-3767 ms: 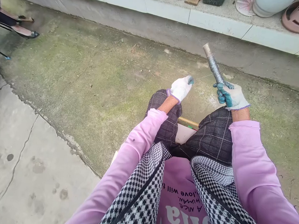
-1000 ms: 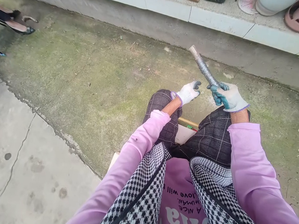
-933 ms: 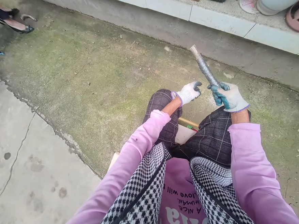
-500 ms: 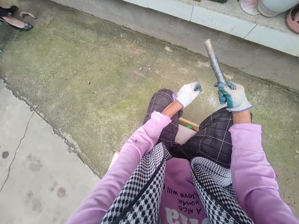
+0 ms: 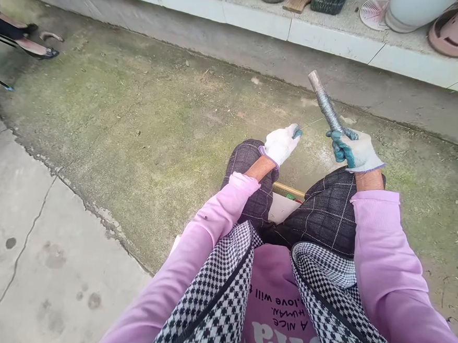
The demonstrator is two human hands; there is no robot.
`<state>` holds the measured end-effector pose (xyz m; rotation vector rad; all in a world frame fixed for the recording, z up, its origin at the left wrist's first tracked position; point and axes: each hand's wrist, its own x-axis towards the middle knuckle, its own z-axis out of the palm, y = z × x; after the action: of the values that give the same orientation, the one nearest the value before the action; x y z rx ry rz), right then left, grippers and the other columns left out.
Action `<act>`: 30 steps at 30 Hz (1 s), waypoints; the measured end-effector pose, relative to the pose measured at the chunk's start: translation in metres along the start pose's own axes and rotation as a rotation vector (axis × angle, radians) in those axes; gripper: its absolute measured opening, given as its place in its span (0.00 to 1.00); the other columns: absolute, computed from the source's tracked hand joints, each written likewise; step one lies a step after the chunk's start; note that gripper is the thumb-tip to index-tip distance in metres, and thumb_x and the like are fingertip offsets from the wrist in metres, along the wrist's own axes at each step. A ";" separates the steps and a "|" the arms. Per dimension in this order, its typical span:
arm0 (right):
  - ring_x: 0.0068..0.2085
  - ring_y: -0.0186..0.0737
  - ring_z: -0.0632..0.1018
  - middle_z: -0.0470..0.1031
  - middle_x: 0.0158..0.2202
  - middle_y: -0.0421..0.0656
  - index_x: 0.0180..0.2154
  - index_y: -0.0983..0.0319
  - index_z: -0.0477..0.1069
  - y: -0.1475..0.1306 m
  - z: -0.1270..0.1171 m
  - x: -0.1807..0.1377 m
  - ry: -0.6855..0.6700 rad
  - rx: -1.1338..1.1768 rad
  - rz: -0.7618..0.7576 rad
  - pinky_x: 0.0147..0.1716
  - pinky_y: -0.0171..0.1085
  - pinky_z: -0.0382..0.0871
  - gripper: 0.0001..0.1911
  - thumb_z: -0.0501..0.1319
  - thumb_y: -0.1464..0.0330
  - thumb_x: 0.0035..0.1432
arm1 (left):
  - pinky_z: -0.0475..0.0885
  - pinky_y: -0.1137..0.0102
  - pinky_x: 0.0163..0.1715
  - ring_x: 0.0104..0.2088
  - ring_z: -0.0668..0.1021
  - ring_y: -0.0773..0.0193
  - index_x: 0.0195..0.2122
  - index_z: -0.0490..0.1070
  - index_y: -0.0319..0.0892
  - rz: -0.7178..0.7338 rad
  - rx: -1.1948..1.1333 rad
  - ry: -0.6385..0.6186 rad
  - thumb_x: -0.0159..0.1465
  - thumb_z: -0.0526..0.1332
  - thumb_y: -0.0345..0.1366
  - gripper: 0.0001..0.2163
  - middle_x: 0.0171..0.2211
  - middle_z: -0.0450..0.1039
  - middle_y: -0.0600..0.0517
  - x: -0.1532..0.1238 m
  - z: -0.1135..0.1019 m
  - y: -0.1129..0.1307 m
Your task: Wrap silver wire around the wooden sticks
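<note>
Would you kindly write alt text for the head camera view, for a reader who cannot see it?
A seated person in white gloves holds a wire-wound stick upright in the right hand, while the left hand pinches a thin wire running to it. Beyond the knees lie mossy concrete and a raised ledge with pots.

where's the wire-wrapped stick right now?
Head view, right of centre: the wire-wrapped stick is gripped at its lower end by the gloved right hand, above the right knee and tilted up-left toward the tiled ledge; the left hand is just beside it.
</note>
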<state>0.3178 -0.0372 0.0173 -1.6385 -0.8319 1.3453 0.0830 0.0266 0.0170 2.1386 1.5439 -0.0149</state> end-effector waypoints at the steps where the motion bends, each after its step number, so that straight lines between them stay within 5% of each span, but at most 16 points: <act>1: 0.22 0.31 0.62 0.65 0.22 0.32 0.42 0.58 0.78 0.001 0.000 0.001 -0.006 -0.007 -0.002 0.19 0.33 0.54 0.22 0.85 0.59 0.55 | 0.77 0.65 0.55 0.63 0.89 0.48 0.78 0.80 0.50 0.005 0.026 0.005 0.90 0.55 0.43 0.22 0.62 0.91 0.41 0.002 0.003 -0.001; 7: 0.21 0.31 0.63 0.64 0.23 0.32 0.42 0.58 0.80 0.003 0.004 0.002 0.029 -0.087 0.013 0.18 0.31 0.54 0.22 0.84 0.58 0.53 | 0.76 0.61 0.56 0.63 0.89 0.44 0.77 0.79 0.40 0.158 0.168 0.000 0.88 0.52 0.33 0.23 0.60 0.89 0.32 0.011 0.009 -0.010; 15: 0.22 0.31 0.63 0.65 0.24 0.34 0.39 0.58 0.78 0.001 0.012 0.002 0.007 -0.109 0.027 0.18 0.31 0.55 0.19 0.84 0.59 0.57 | 0.77 0.57 0.60 0.65 0.89 0.39 0.67 0.86 0.37 0.152 0.210 -0.064 0.84 0.57 0.28 0.19 0.58 0.89 0.30 0.022 -0.004 -0.013; 18: 0.22 0.32 0.63 0.65 0.24 0.33 0.40 0.57 0.77 0.006 0.011 0.006 0.019 -0.085 0.031 0.18 0.31 0.56 0.17 0.82 0.60 0.59 | 0.80 0.56 0.63 0.65 0.89 0.39 0.66 0.89 0.38 0.124 0.093 -0.057 0.85 0.61 0.34 0.18 0.61 0.90 0.32 0.024 -0.002 -0.017; 22: 0.22 0.33 0.62 0.62 0.23 0.32 0.40 0.55 0.75 0.015 0.010 0.014 0.102 -0.092 0.031 0.19 0.32 0.55 0.17 0.80 0.58 0.60 | 0.80 0.65 0.65 0.63 0.90 0.51 0.70 0.89 0.40 0.140 -0.271 0.015 0.85 0.61 0.36 0.20 0.63 0.91 0.41 0.030 0.008 -0.026; 25: 0.23 0.35 0.62 0.62 0.22 0.32 0.39 0.55 0.74 0.022 0.016 0.022 0.172 -0.189 0.052 0.19 0.33 0.55 0.18 0.79 0.55 0.60 | 0.80 0.67 0.66 0.61 0.90 0.54 0.71 0.88 0.41 0.168 -0.385 0.037 0.83 0.63 0.35 0.21 0.61 0.92 0.44 0.029 0.014 -0.026; 30: 0.29 0.44 0.72 0.67 0.23 0.38 0.32 0.54 0.74 0.030 0.027 0.038 0.264 -0.678 -0.024 0.28 0.39 0.64 0.13 0.76 0.59 0.60 | 0.80 0.62 0.63 0.63 0.90 0.45 0.66 0.92 0.50 0.169 -0.130 -0.029 0.82 0.66 0.40 0.18 0.60 0.93 0.44 0.011 0.013 -0.017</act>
<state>0.2987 -0.0112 -0.0276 -2.2493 -1.2183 0.8333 0.0758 0.0354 -0.0038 2.1480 1.3073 0.1078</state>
